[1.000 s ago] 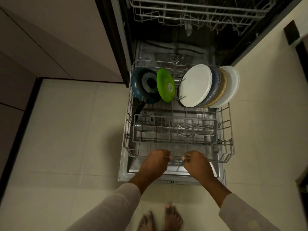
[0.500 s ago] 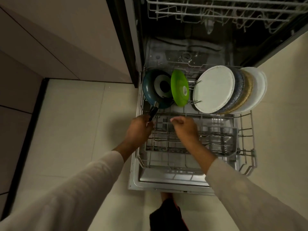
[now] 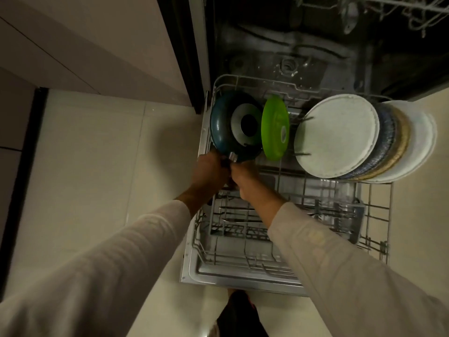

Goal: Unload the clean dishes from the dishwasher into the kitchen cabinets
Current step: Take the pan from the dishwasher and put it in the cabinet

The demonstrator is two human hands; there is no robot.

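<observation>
Over the lower rack [image 3: 375,215], left hand [image 3: 210,169] and right hand [image 3: 243,175] grip the pan [image 3: 222,122] by its handle

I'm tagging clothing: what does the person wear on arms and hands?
The left sleeve and right sleeve are long, loose, pale beige cloth, ending short of the wrists. The left hand and right hand are bare: no gloves, ring or watch visible.

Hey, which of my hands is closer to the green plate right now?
Right. The right hand is just below and left of the green plate in the picture; the left hand is farther left, at the pan handle.
</observation>
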